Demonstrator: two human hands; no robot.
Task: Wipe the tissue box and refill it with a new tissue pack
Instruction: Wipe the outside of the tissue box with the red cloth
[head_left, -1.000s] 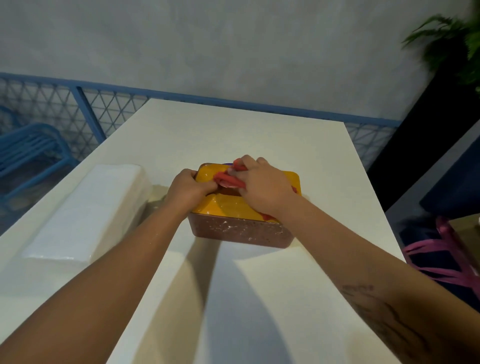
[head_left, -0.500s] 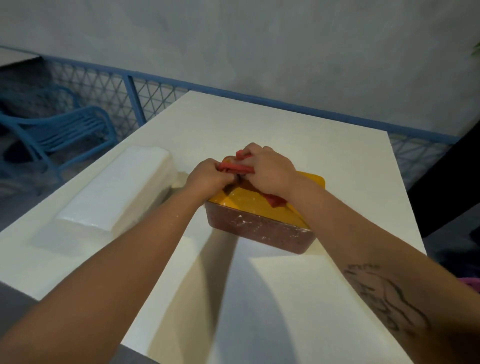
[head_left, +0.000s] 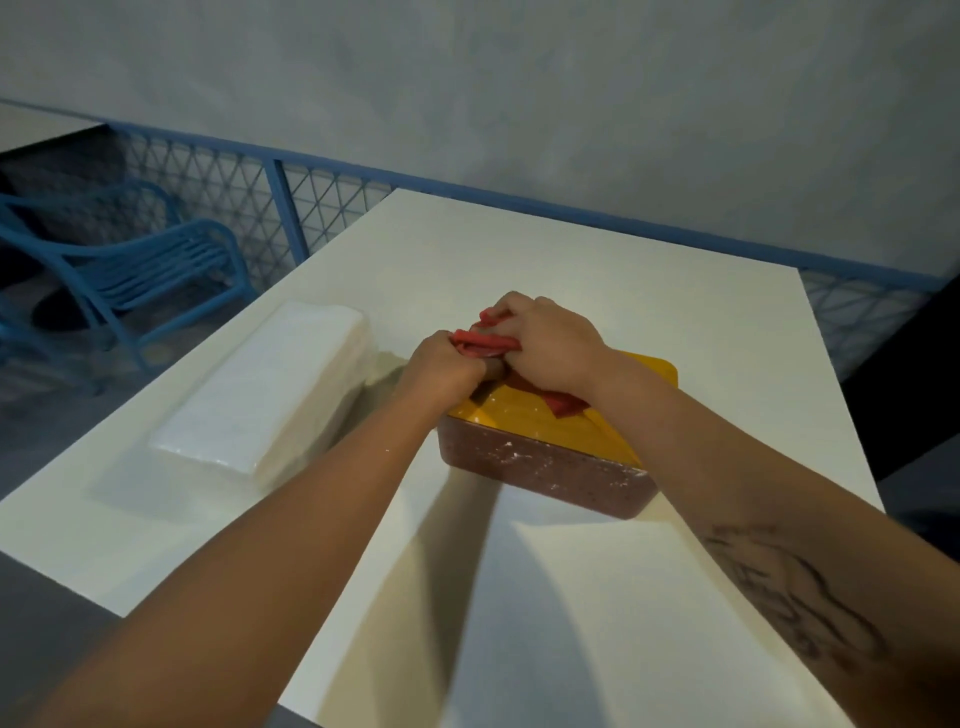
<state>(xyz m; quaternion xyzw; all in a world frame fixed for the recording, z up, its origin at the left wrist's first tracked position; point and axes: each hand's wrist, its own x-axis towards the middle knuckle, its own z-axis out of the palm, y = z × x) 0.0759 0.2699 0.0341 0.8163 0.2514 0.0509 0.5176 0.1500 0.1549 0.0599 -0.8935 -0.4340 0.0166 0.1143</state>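
Head view. A rectangular tissue box (head_left: 597, 421) with a yellow lid and speckled reddish-brown sides sits on the white counter (head_left: 571, 260), right of centre and skewed to the counter's edges. Left grip (head_left: 441, 366): fingers curled round the box's left end, bracing it. Right grip (head_left: 550, 343): closed over a bunched red cloth (head_left: 480, 340), pressing it onto the lid. A white plastic-wrapped tissue pack (head_left: 270, 395) lies left of the box, near but not touching.

Judgement: wiping step, lid only; refill not begun.

Risks:
- White smears show on the near side wall. If wiping stops at the lid, the box is not clean.
- The cloth is wadded, so little of it meets the surface. Strokes may skip patches.
- The counter looks smooth. A hard stroke against a weak brace could slide the box into the pack or toward the right edge.
- The box is braced at one end only, so it could pivot under a sideways stroke.
- The lid opening is hidden under both grips. Cannot tell whether the cloth could snag there.
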